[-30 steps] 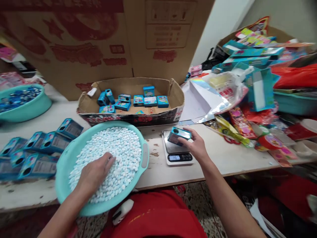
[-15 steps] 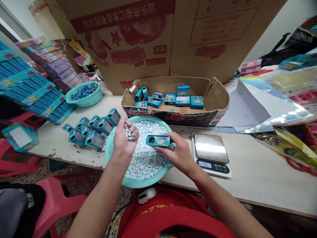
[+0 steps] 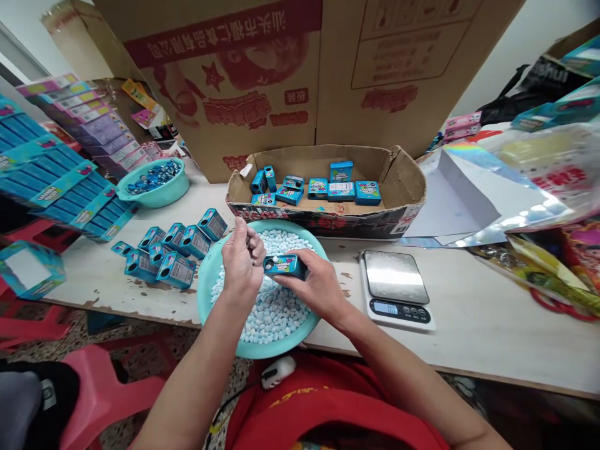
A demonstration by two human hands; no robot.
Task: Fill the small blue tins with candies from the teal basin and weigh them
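Note:
My right hand (image 3: 319,284) grips a small blue candy box (image 3: 285,265) over a turquoise basin (image 3: 205,294) of pale blue and white candies (image 3: 274,319). The round hole at the box's left end faces up, and a white candy or two show at it. Right against that end is my left hand (image 3: 244,256), its fingers curled round a handful of candies, now mostly hidden by the fingers. Several blue boxes with dark round holes (image 3: 175,270) stand on the table to the left of the basin.
Behind the basin, a low cardboard tray (image 3: 323,222) holds several blue boxes. A digital scale (image 3: 396,290) sits on the right. A smaller turquoise bowl (image 3: 164,195) contains shiny blue pieces. Stacked display boxes (image 3: 51,181) rise at far left; a red stool (image 3: 103,387) is below.
My left hand has tipped over and come up against the box, which has moved left to meet it. Candies now show at the hole, which looked dark before. The view has shifted slightly.

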